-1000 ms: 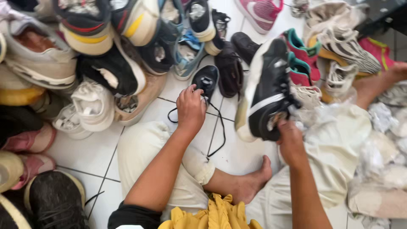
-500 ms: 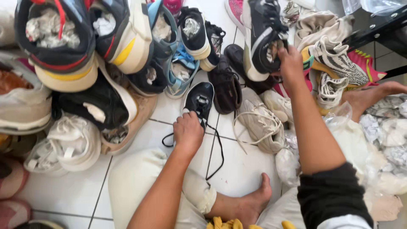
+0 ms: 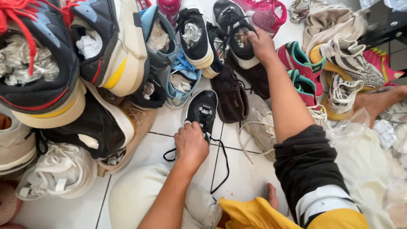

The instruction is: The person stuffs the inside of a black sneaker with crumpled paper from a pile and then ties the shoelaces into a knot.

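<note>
Our left hand (image 3: 190, 144) sits at centre frame, fingers curled down onto the heel of a black shoe (image 3: 202, 111) on the white tile floor (image 3: 250, 178), loose black laces (image 3: 222, 163) trailing toward us. Our right hand (image 3: 260, 44), upper centre, grips the black-and-white sneaker (image 3: 237, 38) by its opening. Between them: a brown shoe (image 3: 231, 95). Upper left: stuffed sneakers piled high.
</note>
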